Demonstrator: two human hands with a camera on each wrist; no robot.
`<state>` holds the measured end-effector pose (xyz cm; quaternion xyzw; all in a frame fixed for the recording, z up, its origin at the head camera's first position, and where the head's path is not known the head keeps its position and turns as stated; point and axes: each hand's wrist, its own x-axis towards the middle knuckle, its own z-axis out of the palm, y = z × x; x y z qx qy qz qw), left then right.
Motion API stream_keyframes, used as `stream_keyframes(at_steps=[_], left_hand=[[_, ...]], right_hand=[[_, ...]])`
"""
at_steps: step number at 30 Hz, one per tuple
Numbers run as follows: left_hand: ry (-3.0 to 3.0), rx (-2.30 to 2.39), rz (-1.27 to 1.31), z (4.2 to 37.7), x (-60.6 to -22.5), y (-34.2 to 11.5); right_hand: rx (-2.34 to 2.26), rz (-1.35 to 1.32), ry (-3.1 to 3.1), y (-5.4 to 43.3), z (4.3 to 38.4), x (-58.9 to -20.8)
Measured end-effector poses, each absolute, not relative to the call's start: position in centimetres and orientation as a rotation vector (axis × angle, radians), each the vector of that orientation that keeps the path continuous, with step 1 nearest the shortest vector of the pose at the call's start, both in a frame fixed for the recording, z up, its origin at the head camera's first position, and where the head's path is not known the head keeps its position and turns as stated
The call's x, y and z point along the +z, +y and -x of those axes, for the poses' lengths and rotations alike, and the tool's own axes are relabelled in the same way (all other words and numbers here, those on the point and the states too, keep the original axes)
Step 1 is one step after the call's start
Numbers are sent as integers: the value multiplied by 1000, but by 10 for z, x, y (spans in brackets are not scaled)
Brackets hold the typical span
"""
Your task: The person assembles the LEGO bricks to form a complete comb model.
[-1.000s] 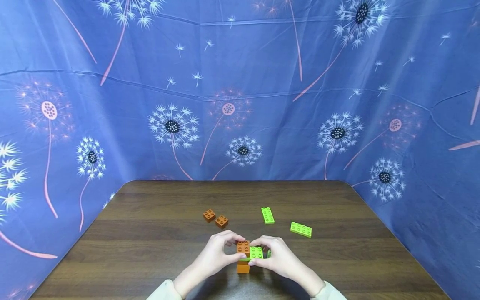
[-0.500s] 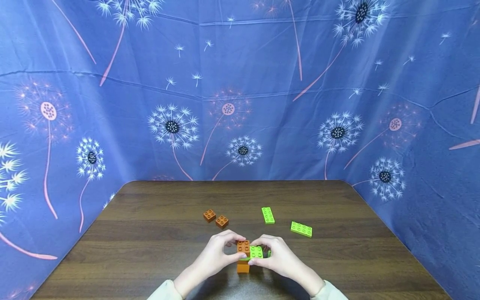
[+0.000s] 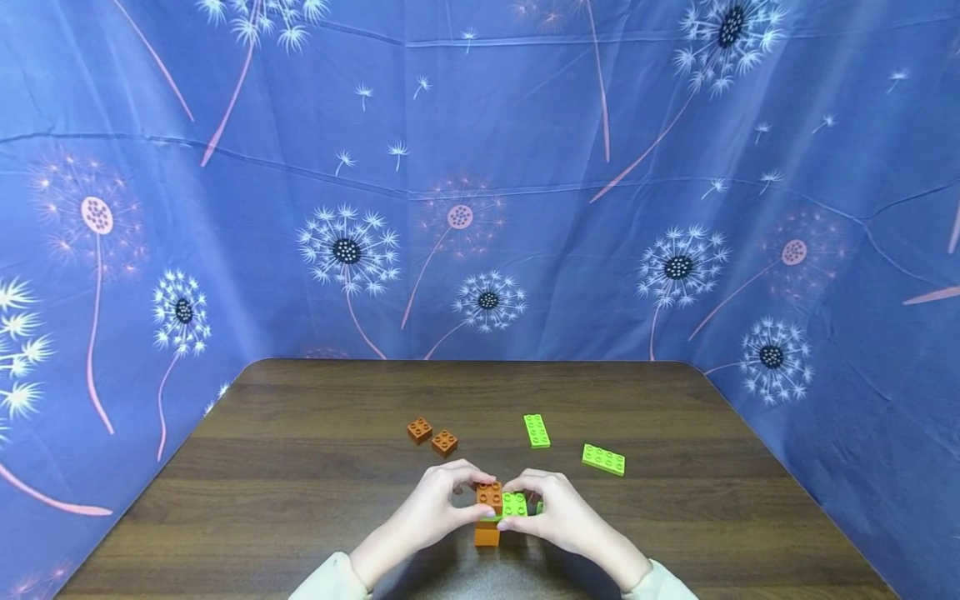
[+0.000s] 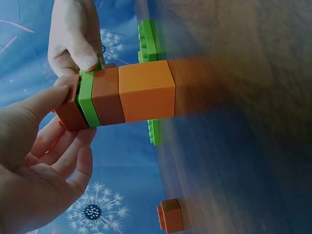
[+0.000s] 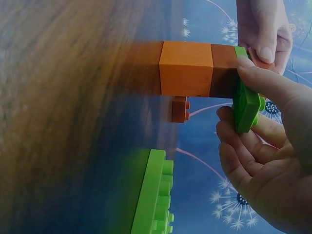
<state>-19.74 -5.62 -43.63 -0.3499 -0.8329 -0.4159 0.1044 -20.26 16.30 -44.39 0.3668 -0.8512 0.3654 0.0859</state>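
A small tower of toy building bricks stands on the table between the hands. Its base is an orange brick [image 3: 487, 537], with a brown brick [image 4: 108, 96] above it. Across that lies a bright green plate [image 3: 514, 504], which juts out to the right. On the plate's left end sits a second brown brick [image 3: 489, 496]. My left hand [image 3: 442, 504] pinches this top brick between thumb and fingers. With thumb and fingers, my right hand [image 3: 558, 510] pinches the plate's overhanging end. In the left wrist view, green studs show between top brick and plate.
Two loose brown bricks [image 3: 432, 437] lie beyond the left hand on the wooden table [image 3: 315, 417]. Two green plates, one upright to the view [image 3: 537, 431] and one slanted [image 3: 603, 459], lie farther right. Another green piece [image 3: 540, 507] is mostly hidden behind the right hand.
The hands and the tower keep the same pose throughout. Only the head view shifts very slightly.
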Motion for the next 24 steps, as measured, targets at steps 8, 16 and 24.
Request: stream_keyframes(at_steps=[8, 16, 24], left_hand=[[-2477, -1254, 997, 196, -437, -57], [-2449, -1283, 997, 194, -439, -57], [-2392, -1314, 980, 195, -446, -57]], right_hand=[[1110, -1082, -2552, 163, 203, -445], [1143, -1048, -2591, 163, 201, -445], [1136, -1058, -2562, 163, 201, -447]])
